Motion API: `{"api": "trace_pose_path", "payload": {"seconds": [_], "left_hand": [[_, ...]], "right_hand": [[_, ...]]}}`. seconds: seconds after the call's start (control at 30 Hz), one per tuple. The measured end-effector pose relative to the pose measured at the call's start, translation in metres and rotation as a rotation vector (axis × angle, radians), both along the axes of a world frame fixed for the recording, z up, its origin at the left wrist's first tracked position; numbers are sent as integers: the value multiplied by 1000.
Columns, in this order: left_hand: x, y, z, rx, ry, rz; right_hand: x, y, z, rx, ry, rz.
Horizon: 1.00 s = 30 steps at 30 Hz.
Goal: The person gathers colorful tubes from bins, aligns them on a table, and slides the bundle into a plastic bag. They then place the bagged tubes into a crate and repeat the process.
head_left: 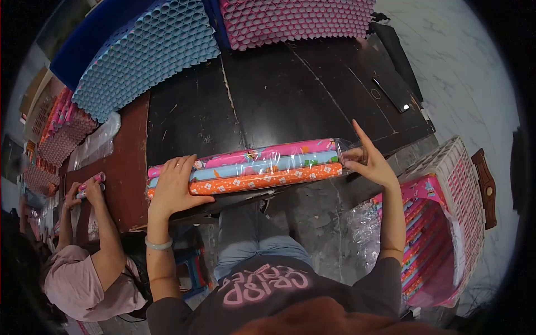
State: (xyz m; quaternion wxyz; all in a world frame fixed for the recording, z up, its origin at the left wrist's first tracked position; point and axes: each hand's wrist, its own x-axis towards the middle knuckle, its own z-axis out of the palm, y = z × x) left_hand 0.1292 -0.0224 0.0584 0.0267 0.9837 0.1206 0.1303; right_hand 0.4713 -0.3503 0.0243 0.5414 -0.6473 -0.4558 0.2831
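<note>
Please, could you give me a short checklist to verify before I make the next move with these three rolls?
1. Pink roll, blue roll and orange roll side by side: ok.
2. Left hand steadying the rolls: ok, it rests over them near their left end.
3. Right hand at the clear wrapper: ok, it is at the right end.
4. Wrapper's right end closed: cannot tell, the fingers partly hide it.
5. Rolls well back from the front edge of the table: not ok, they lie along it.
6. Room in the basket: cannot tell; rolls are inside, but free depth is unclear.
</note>
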Motion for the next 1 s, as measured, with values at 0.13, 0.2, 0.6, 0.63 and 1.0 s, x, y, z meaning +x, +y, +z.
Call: {"api": "trace_pose_path", "payload": {"seconds": [0.13, 0.2, 0.6, 0.63, 1.0], "left_hand": [[38, -22, -13, 29, -13, -66], [52, -32, -16, 27, -30, -86], [73, -45, -21, 14, -60, -202], [72, -46, -20, 34, -65, -201], [69, -44, -27, 2, -42, -173]], "right_hand": [[4, 18, -21, -4, 170, -145], [4, 26, -21, 27, 145, -228], [9, 50, -25, 35, 65, -195], [9, 49, -23, 50, 81, -170], [21, 51, -6, -239, 225, -111]]}}
